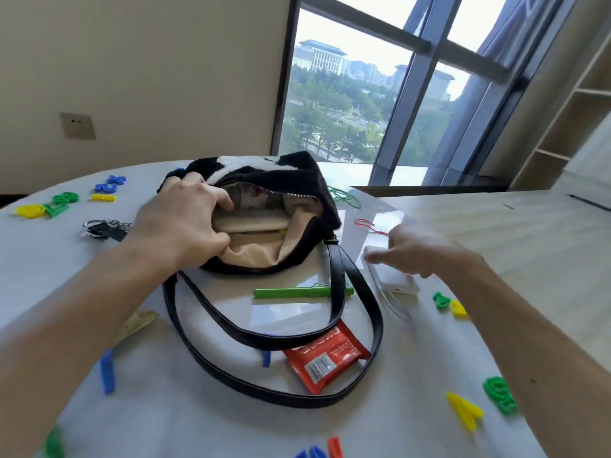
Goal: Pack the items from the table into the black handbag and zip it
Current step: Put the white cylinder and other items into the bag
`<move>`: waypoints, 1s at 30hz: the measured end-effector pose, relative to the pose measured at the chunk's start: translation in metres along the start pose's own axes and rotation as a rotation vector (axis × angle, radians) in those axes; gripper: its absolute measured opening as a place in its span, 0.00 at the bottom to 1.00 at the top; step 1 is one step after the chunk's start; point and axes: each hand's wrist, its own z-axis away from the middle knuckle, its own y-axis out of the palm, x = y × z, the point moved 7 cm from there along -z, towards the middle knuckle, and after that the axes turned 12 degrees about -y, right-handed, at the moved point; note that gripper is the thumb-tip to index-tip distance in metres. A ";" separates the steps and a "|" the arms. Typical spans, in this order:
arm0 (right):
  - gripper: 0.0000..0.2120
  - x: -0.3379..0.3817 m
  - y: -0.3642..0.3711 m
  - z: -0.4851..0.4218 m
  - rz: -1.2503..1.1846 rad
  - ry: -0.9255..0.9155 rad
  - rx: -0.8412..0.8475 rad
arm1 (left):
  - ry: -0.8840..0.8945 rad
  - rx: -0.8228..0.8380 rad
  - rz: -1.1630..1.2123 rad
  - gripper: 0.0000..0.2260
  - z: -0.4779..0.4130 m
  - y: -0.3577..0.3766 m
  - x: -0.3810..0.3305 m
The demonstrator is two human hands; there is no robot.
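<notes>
A key ring lay at the left of the worktop; the left hand gripped the near rim of the black handbag, fingers curled inside, holding its mouth open, zip undone; a green pen and a red packet lay among the straps; the right hand, blurred, rested on a white box, grip indeterminate.
</notes>
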 end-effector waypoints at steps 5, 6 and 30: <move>0.32 -0.002 0.008 0.004 0.099 0.047 0.003 | 0.008 -0.053 0.061 0.13 0.005 -0.006 0.003; 0.32 -0.004 0.009 0.004 0.111 0.056 0.019 | 0.003 -0.054 0.066 0.12 0.006 -0.007 0.005; 0.17 0.198 -0.037 0.013 0.054 -0.684 -0.264 | -0.058 -0.191 0.175 0.14 0.010 -0.021 0.013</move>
